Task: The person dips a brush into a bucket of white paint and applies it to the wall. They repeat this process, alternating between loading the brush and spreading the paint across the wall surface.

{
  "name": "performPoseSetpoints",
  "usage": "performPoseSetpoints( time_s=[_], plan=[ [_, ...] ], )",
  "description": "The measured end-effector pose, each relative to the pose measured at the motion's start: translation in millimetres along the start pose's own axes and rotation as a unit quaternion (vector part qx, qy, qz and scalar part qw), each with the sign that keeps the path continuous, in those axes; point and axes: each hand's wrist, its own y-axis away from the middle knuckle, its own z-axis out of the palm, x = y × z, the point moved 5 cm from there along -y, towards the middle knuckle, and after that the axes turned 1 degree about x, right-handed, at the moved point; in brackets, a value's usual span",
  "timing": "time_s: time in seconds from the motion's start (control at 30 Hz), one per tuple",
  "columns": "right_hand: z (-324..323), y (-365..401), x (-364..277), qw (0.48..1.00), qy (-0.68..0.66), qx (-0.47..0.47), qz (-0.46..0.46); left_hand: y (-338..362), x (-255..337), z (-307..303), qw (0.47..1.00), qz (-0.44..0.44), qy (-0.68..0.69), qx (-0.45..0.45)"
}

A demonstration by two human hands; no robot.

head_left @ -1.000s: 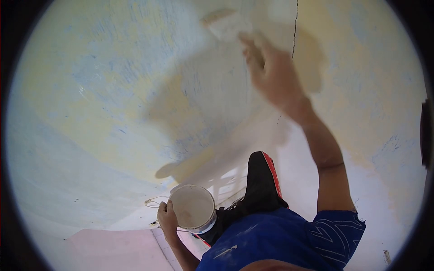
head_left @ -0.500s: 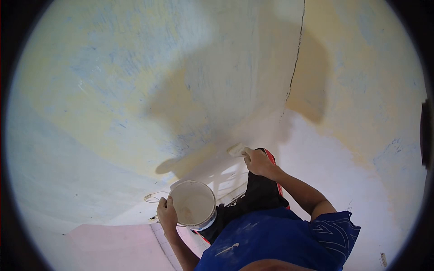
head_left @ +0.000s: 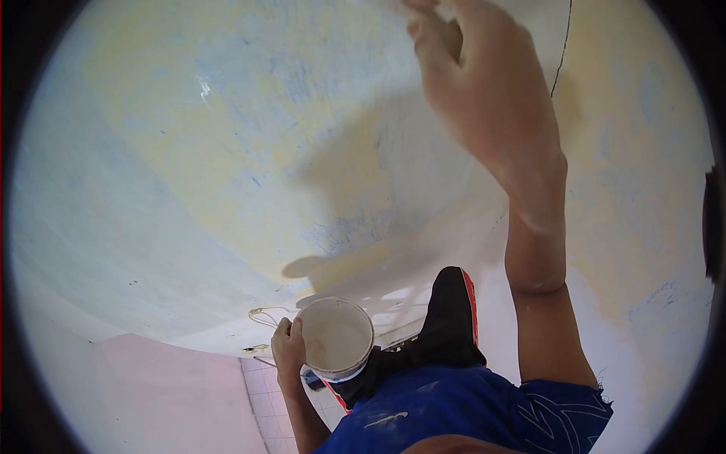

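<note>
Wall (head_left: 204, 174): patchy yellow, pale blue and white, behind and above the bucket (head_left: 336, 337), crossed by soft shadows.
Shirt (head_left: 431, 408): blue with pale smears, below and right of the bucket.
Trousers (head_left: 446, 325): black with a red stripe, just right of the bucket.
Right hand (head_left: 491, 91): well apart from the bucket, above and right of it — fingers curled, pinching the tool.
Bucket: mouth towards the camera, inside pale and smeared, held by the left hand.
Left hand (head_left: 289, 352): at the bucket's left side — fingers gripping its rim.
Crack (head_left: 561, 53): thin, dark, well above and right of the bucket.
Tool (head_left: 455, 39): well above the bucket, part of its handle showing in the right hand; the rest blurred or cut off.
Cord (head_left: 261, 312): pale loop, just left of the bucket.
</note>
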Motion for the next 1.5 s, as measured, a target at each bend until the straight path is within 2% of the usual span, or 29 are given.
performPoseSetpoints(
  time_s=[0.03,0.07,0.13,0.2,0.3,0.37,0.43,0.57,0.63,0.7,0.77,0.83,0.9,0.93,1.0,1.03,1.1,1.17,1.23,1.27,1.37,1.4,1.47,1.5],
  plan=[
    [-2,-5,-7,0.994,-0.022,-0.04,0.102,0,-3,0,1.0,-0.004,0.004,-0.002],
    [14,-4,7,0.994,-0.019,-0.042,0.1,0,-2,0,1.0,-0.006,0.007,-0.003],
    [68,12,53,0.988,0.08,0.07,-0.113,1,2,-4,1.0,0.005,0.005,-0.001],
    [119,61,89,0.98,0.164,0.066,-0.094,0,-2,-4,1.0,0.007,0.01,-0.002],
    [178,165,131,0.977,0.175,-0.115,0.05,2,2,-10,1.0,0.004,0.016,-0.005],
    [203,230,154,0.966,0.157,-0.168,0.115,1,3,-11,1.0,-0.003,0.015,-0.009],
    [234,286,197,0.939,0.111,-0.275,0.173,1,0,-11,1.0,0.002,0.012,-0.011],
    [250,318,232,0.925,0.042,-0.308,0.217,-1,-8,-8,1.0,-0.006,0.021,-0.013],
    [234,268,225,0.929,0.097,-0.273,0.23,0,-6,-10,1.0,0.004,0.013,-0.017],
    [198,204,197,0.944,0.064,-0.264,0.19,0,-5,-9,1.0,0.002,0.012,-0.021],
    [156,156,153,0.976,0.054,-0.166,0.127,-1,-9,-7,1.0,-0.002,0.016,-0.012],
    [120,118,117,0.988,0.04,-0.106,0.106,-2,-6,-7,1.0,-0.005,0.013,-0.018],
    [94,94,87,0.999,-0.012,-0.007,0.048,-1,-1,-5,1.0,-0.01,0.009,-0.027],
    [92,88,79,0.998,-0.011,-0.013,0.055,-1,2,-5,1.0,-0.006,0.004,-0.029],
    [85,80,63,0.993,-0.06,0.101,-0.017,-3,3,-6,0.999,-0.006,-0.007,-0.031],
    [96,84,73,0.993,-0.062,0.098,-0.012,-4,2,-5,1.0,-0.003,0.001,-0.027],
    [139,110,104,0.991,0.012,0.1,-0.084,-2,-1,-5,1.0,-0.005,0.007,-0.023],
    [197,170,144,0.995,0.063,0.062,-0.041,-2,-5,-6,0.999,-0.021,0.025,-0.022],
    [248,249,184,0.997,0.071,-0.019,-0.001,-2,-8,-7,0.999,-0.026,0.035,-0.021],
    [265,286,197,0.993,0.071,-0.077,0.056,-1,-9,-6,0.998,-0.029,0.047,-0.019],
    [307,377,231,0.946,0.097,-0.241,0.191,-3,-7,-6,1.0,-0.016,0.016,-0.022],
    [316,396,242,0.945,0.095,-0.244,0.195,-3,-6,-6,0.999,-0.018,0.012,-0.024],
    [334,437,270,0.898,0.055,-0.34,0.274,-2,-1,-6,0.999,-0.015,0.011,-0.03],
    [337,445,278,0.898,0.052,-0.337,0.277,-1,-2,-6,0.999,-0.012,0.008,-0.03]
  ],
)
